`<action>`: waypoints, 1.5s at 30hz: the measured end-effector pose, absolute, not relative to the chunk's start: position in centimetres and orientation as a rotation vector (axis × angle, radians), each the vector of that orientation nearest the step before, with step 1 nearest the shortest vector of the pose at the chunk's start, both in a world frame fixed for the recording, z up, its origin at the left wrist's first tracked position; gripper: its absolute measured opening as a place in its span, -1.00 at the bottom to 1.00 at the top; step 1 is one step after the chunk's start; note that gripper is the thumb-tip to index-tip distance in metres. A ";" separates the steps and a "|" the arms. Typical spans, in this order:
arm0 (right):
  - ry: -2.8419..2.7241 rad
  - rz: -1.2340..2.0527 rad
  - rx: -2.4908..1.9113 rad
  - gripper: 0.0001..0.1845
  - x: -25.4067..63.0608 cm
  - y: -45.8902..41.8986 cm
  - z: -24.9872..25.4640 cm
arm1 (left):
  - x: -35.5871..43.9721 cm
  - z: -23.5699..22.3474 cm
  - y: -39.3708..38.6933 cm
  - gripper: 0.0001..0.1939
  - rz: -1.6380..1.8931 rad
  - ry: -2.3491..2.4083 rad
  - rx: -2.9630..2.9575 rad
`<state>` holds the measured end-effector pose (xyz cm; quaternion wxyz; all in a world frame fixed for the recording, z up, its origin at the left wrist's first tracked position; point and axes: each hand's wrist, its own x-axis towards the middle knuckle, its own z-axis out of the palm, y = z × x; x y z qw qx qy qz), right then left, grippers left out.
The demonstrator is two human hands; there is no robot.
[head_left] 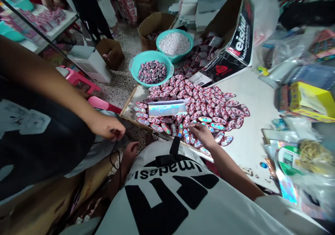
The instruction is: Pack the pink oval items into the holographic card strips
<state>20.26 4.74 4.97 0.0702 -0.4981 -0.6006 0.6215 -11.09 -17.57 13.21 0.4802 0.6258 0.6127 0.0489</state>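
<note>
Fingers bent, your right hand [205, 135] is among the pink-and-silver packets [210, 110], to the right of the shiny box [167, 110] and nearer you; I cannot tell whether it grips one. Your left hand [131, 150] is left of that box, off the tabletop [259, 99], its grip unclear. Packets surround the box up to the near edge, so your wrist brushing them could tip some off.
</note>
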 end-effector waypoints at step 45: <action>-1.857 2.631 -0.544 -0.51 24.2 3.6 18.1 | -5.5 18.5 -10.2 -0.55 0.420 1.200 1.106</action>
